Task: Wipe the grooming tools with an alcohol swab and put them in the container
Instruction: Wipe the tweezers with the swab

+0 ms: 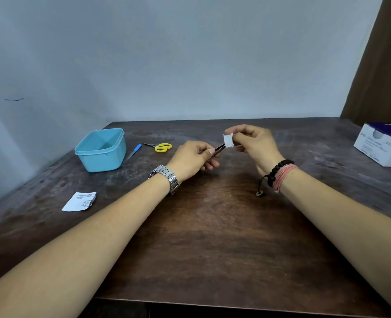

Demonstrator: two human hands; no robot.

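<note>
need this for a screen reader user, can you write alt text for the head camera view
Over a dark wooden table, the left hand holds metal tweezers while the right hand pinches a white alcohol swab around their tip. To the left lie an open blue container, a blue-handled nail file, yellow-handled scissors and a torn wrapper.

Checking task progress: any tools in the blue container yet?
No. The blue container looks empty inside; the scissors and the blue-handled tool lie on the table beside it.
</note>
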